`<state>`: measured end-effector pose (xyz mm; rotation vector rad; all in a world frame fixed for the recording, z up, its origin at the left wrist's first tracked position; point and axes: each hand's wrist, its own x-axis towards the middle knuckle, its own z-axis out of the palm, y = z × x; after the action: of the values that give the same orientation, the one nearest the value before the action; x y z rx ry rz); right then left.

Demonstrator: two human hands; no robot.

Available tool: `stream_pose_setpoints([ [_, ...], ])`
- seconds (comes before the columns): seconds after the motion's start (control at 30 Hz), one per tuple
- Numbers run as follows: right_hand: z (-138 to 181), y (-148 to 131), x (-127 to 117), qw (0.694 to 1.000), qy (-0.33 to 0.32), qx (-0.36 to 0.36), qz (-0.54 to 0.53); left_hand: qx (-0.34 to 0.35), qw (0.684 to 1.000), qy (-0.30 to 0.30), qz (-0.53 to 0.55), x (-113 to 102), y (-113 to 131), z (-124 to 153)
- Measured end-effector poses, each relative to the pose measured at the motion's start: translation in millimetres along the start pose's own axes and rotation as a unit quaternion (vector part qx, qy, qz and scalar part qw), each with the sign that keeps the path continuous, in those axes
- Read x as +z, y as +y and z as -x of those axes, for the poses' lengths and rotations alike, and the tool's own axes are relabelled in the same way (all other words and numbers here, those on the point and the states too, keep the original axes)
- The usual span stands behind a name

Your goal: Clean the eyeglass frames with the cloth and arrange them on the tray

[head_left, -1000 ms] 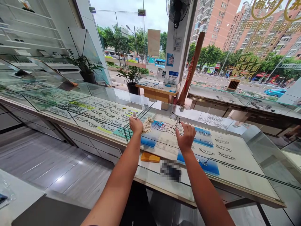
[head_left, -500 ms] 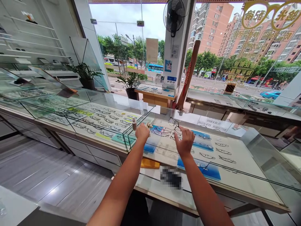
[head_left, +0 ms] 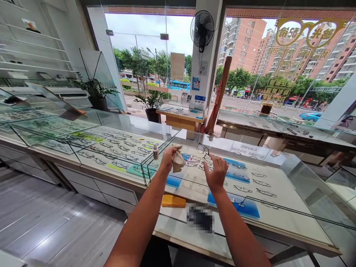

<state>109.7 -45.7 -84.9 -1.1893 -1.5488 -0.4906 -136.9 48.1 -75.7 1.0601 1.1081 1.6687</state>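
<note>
My left hand point(head_left: 167, 160) is closed on a beige cloth point(head_left: 178, 161), which hangs down from the fingers in loose folds. To its right, my right hand point(head_left: 216, 171) pinches a pair of thin dark-framed glasses point(head_left: 203, 149) by one side, with the lenses held out to the left above the glass counter. The cloth and the glasses are apart. A small white spray bottle point(head_left: 155, 152) with a brown label stands on the glass just left of my left hand.
Under the glass top point(head_left: 191, 138) lie rows of glasses point(head_left: 261, 183) and blue display boards point(head_left: 251, 207). Nearer me are a yellow-orange case point(head_left: 174, 201) and a blurred-out dark object point(head_left: 200, 218). A second glass showcase point(head_left: 111, 122) adjoins on the left.
The cloth, bunched at my left fingers before, now hangs open to the right of that hand. My right hand still holds the glasses in nearly the same place. The view has tilted up slightly.
</note>
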Motion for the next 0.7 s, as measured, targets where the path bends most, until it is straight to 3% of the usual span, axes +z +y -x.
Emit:
stream_pose_setpoints([
  [0.17, -0.7, -1.4, -1.6, 1.000, 0.004, 0.002, 0.002, -0.083, 0.990, -0.082, 0.078, 16.5, 8.1, 17.8],
  [0.3, -0.5, -1.5, -2.6, 1.000, 0.003, -0.001, 0.003, -0.094, 0.982, -0.123, 0.106, 26.5, 6.0, 24.9],
  [0.53, -1.2, -3.8, -4.2, 1.000, 0.004, -0.002, -0.003, -0.040, 0.989, -0.125, 0.069, 37.7, -3.0, 30.9],
  [0.7, -1.3, -4.1, -3.9, 1.000, 0.003, -0.003, -0.004, -0.052, 0.988, -0.112, 0.094, 42.1, -3.8, 30.8],
])
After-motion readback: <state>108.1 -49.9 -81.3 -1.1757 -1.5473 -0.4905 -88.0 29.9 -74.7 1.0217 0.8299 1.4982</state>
